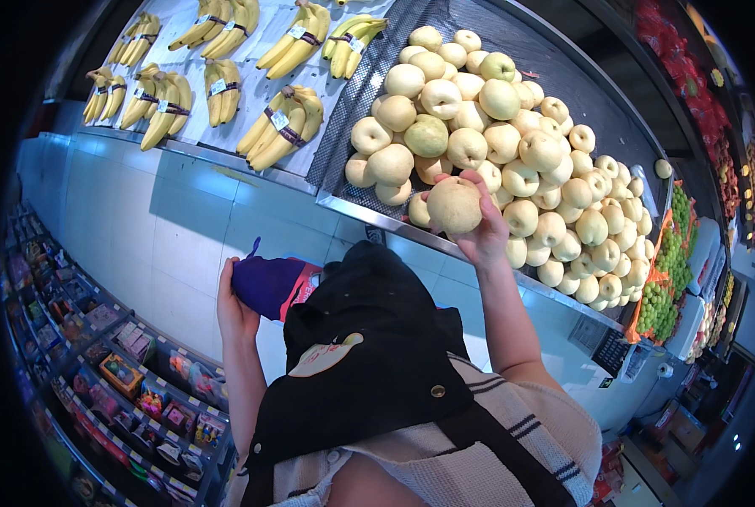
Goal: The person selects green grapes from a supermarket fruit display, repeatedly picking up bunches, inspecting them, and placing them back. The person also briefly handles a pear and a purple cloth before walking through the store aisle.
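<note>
My right hand point(488, 228) holds a round, pale yellow pear point(454, 205) above the near edge of a large heap of similar pears point(520, 177). The heap lies on a black mesh-lined display. To the left, at waist height, my left hand point(238, 310) grips a dark purple cloth bag point(262, 284) with a pink-red part that bears writing. The far end of this bag is partly hidden by the black apron point(377, 355) on my body.
Taped bunches of bananas point(282, 127) lie on a pale sheet at the upper left. A metal rim point(390, 218) edges the stand. Green grapes point(659, 304) are at the right. Shelves of packaged goods point(120, 374) stand at the lower left, across a tiled floor point(181, 222).
</note>
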Motion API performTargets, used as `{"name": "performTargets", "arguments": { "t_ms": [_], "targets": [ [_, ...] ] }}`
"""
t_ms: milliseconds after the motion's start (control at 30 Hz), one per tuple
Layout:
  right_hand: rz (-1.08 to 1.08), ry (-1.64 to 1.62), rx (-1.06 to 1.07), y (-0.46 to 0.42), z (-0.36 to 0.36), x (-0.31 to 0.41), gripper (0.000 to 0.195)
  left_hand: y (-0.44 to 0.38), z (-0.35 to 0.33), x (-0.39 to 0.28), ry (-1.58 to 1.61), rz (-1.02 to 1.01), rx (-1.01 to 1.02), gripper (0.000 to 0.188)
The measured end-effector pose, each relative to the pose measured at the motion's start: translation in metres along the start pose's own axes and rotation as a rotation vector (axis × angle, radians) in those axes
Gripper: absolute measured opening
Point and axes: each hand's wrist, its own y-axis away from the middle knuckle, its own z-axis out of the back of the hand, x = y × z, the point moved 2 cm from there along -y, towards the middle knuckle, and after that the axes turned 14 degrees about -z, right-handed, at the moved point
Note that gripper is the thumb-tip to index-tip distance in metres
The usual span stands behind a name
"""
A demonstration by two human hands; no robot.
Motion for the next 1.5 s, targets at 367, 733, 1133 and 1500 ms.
{"name": "performTargets", "arguments": {
  "t_ms": [367,733,1133,1500],
  "targets": [
    [0.229,0.882,-0.551,0.022,0.026,0.078,0.051,0.007,0.012,0.013,-0.013,-0.013,-0.052,0.023],
    [0.367,1.435,-0.381,-0.029,0.039,-0.012,0.058,0.005,-0.012,0.030,-0.077,0.019,0.065,0.025],
    [0.335,1.642,-0.637,-0.034,0.038,-0.029,0.069,-0.011,-0.054,0.081,-0.103,0.187,0.260,0.023],
    [0.462,1.485,-0.691,0.072,-0.001,0.037,0.068,-0.011,-0.107,0.107,-0.198,0.231,0.476,0.026]
  ]
}}
